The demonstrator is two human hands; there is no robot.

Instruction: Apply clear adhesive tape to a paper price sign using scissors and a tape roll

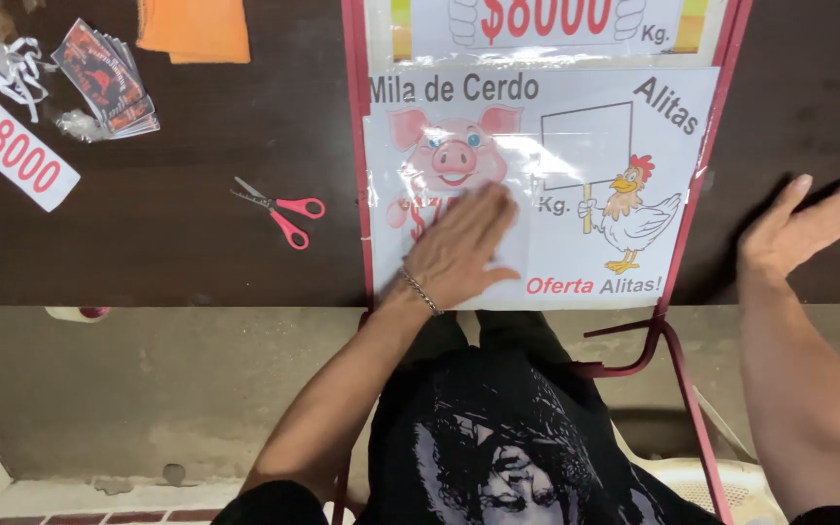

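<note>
On the dark table (196, 243), the left hand (459, 248) lay flat on the laminated poster (576, 194) of a cartoon pig and chicken, fingers together and stretched, clamped on nothing. Off to the side, the right hand (799, 228) pressed the bare tabletop, fingers slightly spread. Doing this well probably meant firm, even palm pressure, sweeping outward so the sheet stayed square inside the red frame (357, 175). Pink-handled scissors (279, 209) sat well apart, 1 pair, untouched.
</note>
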